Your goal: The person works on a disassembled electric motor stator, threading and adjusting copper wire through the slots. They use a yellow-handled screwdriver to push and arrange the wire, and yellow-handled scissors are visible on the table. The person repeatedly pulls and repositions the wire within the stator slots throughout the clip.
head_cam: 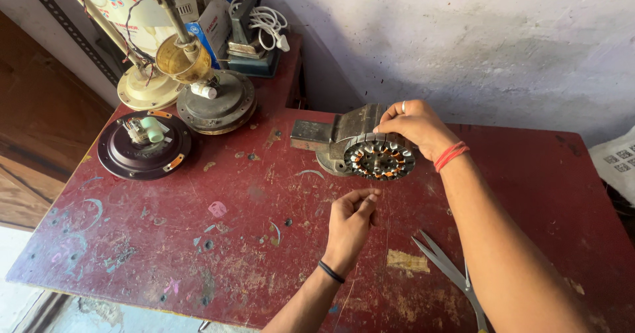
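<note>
Scissors (450, 270) under your rt forearm, nr table (132, 240) front edge. Lt hand (350, 224) fingertips pinched, contents unclear, bare top to its left. Rt hand (413, 124) fingers curled over stator (379, 158) rim, gripping.

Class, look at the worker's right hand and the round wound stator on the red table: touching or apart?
Touching. The head view shows the right hand draped over the top rim of the stator, its fingers curled down onto the edge with no gap visible.

repair wkshop, scarred red bench (198, 240), fan motors (144, 144)
</note>
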